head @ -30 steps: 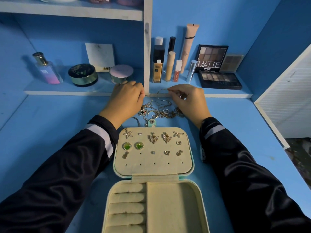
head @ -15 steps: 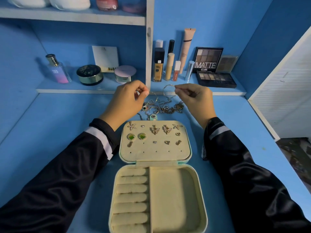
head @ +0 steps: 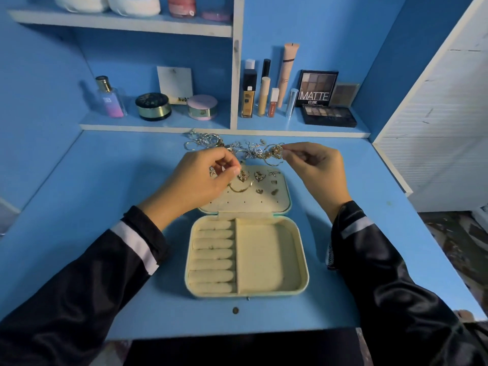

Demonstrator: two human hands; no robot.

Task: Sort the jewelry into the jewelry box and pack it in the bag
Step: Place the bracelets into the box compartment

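- Blue desk takes up most of the shot, and the jewelry box sits open flat in the middle of it.
- Behind the box there's a low shelf lined with makeup, with an eyeshadow palette off to the back right.
- The box's near half has ring rolls on the left and a bare tray on the right. Its lid panel lies flat on the far side.
- Left hand hovers over the left part of that lid, fingers curled, thumb and forefinger pressed together. Honestly can't tell if anything's between them.
- Right hand is up past the box's far right corner, thumb and forefinger pinching a gold piece.
- Jewelry tangle lies on the desk just behind the box. That gold piece is at its right end.
- Thin gold hoop shows on the lid right under the left fingertips.
- Small earrings are pinned on the lid.
- Tiny round thing sits on the desk just in front of the box.
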